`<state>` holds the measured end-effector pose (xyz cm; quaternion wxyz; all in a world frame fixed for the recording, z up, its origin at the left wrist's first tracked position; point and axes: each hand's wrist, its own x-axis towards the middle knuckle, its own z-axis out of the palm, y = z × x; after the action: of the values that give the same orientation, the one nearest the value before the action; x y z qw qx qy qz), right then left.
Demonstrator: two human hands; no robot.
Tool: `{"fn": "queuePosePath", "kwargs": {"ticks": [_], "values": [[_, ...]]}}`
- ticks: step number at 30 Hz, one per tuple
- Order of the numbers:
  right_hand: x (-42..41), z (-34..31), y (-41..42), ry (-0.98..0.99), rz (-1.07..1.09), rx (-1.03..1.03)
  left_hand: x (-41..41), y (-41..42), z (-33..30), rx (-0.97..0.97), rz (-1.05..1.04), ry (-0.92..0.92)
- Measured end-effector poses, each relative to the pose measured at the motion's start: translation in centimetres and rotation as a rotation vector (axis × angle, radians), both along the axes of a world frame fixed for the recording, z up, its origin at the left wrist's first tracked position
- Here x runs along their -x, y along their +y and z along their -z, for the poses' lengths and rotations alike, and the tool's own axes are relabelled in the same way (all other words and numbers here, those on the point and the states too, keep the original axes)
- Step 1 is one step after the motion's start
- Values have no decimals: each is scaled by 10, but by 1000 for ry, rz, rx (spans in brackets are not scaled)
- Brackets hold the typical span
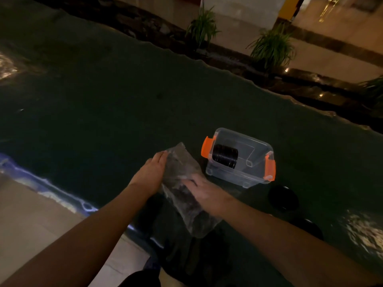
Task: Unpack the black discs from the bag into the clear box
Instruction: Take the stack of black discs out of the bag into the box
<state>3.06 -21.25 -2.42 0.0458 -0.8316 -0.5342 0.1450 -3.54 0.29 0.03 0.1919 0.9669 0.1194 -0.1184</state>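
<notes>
A dark green bench [103, 100] runs across the view, dimly lit. On it, the bag [184, 189], clear plastic and crumpled, lies lengthwise between both hands, its far end pointing away from the person and its near end close to the bench's near edge. Dark contents show through the plastic, but single discs cannot be told apart inside it.

The left hand [152, 172] rests against the bag's left side near the far end, fingers extended along the plastic. The right hand [204, 193] lies on top of the bag's right side, fingers spread and pressing down on it. Whether either hand actually pinches the plastic cannot be told.

Just beyond the bag and to its right stands the box [240, 160], open at the top, with an orange latch [206, 150] on its left end and another on its right. A row of discs [224, 156] stands on edge inside, against the left end.

Two round black lids [283, 197] lie flat on the bench right of the box's near corner, one nearer the person than the other. Potted plants [271, 46] stand on the floor beyond the bench.
</notes>
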Motion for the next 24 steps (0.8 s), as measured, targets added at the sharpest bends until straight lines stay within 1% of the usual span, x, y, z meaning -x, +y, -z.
{"fn": "queuePosePath", "kwargs": {"ticks": [1, 3, 5, 6, 8, 10, 15, 19, 21, 24], "values": [[3, -3, -3, -36, -16, -22, -1, 0, -1, -21, -1, 4], [10, -12, -11, -29, -64, 0, -4, -1, -3, -56, 2, 14], [17, -10, -19, 53, -100, 24, -8, -3, -5, -95, 8, 28], [21, -12, -21, 55, -115, 35, -10, -4, -6, -118, 4, 33], [26, -20, -26, 76, -57, 95, -13, -3, -7, -161, -6, 41], [29, -29, -33, 113, -49, 116, -13, 1, -9, -177, -35, 59], [21, -55, -61, 196, -6, 22, -7, 16, -12, -207, -134, 71], [-2, -84, -84, 149, 53, -84, -5, 16, -21, -216, -240, 109], [-16, -100, -96, 111, 87, -139, -8, 10, -27, -215, -232, 60], [-39, -120, -107, 48, 154, -170, -18, -7, -40, -209, -158, -101]]}}
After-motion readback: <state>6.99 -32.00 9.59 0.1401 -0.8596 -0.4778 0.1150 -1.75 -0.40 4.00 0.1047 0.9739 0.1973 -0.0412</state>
